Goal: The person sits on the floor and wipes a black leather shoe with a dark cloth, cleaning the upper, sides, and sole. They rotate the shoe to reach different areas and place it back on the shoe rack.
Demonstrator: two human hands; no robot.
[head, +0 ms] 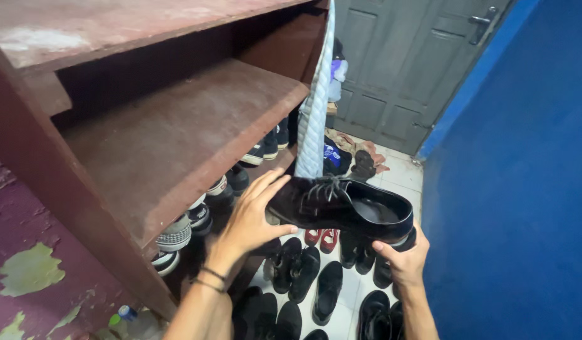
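Overhead, bare brown shelf point(178, 135) — below it sneakers point(184, 230); both hands point(250, 217) point(404, 261) gripping one black lace-up shoe point(341, 208).

black lace-up shoe point(341, 208) | glossy, probably leather | level, toe left | beside brown shelf point(178, 138)
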